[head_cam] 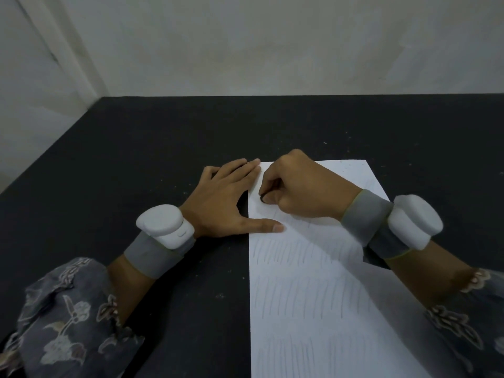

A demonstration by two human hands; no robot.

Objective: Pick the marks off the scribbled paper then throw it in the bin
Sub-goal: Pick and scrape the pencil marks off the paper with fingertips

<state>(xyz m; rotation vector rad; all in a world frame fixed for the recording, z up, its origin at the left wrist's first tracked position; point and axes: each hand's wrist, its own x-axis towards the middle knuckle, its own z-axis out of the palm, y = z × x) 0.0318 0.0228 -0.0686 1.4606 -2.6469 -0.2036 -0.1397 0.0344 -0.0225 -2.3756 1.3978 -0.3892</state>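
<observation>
Black tabletop (136,165), white paper (313,290) with faint pencil strokes running off its near edge, left hand (229,197) spread flat on the paper's left edge, right hand (302,192) pinching something small and dark (an eraser, perhaps) at the far-left corner.

Your table (163,137) is black with a matte, slightly grainy top, and its far edge butts straight against the wall (272,45). Pale specks and crumbs are scattered over the top, most of them near the middle and toward the far right. The wall is off-white, plain, a bit smudged. On the far left you've got a pale vertical strip (58,36) running down at a slant, like a frame or corner trim; can't tell which. Lighting is dim and even, no hard shadows on the tabletop.
</observation>
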